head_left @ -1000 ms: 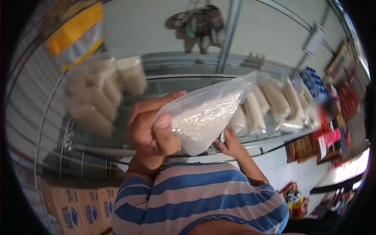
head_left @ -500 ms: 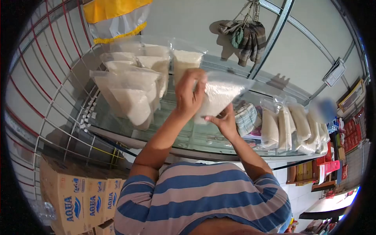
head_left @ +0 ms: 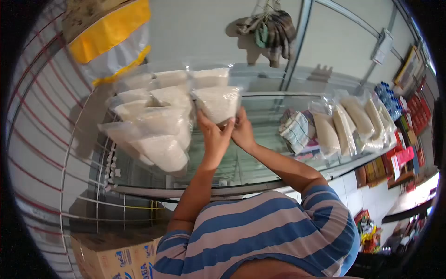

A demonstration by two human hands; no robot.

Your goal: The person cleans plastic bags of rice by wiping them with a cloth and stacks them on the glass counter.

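A clear plastic bag of white grains (head_left: pixel 216 105) stands upright over the glass counter, in front of another filled bag (head_left: pixel 210 78). My left hand (head_left: pixel 214 135) grips its lower left side, fingers partly behind it. On its lower right side my right hand (head_left: pixel 242 130) holds it too, some fingers hidden by the bag. Close by on the left stand several similar bags in rows (head_left: pixel 162 151). More filled bags (head_left: pixel 325 135) lean together at the counter's right end, beside a folded checked cloth (head_left: pixel 296 130).
The glass counter (head_left: pixel 260 174) has a metal front edge near my body. A wire rack (head_left: pixel 62 172) rises at the left, with cardboard boxes (head_left: pixel 116 260) below. Blue-capped bottles (head_left: pixel 388 100) stand at the far right. A bundle of cloth (head_left: pixel 274 35) hangs on the wall.
The held bag has moved left from the counter's middle to beside the left-hand rows and now stands upright. Both hands moved with it, my left hand from its upper side to its lower side.
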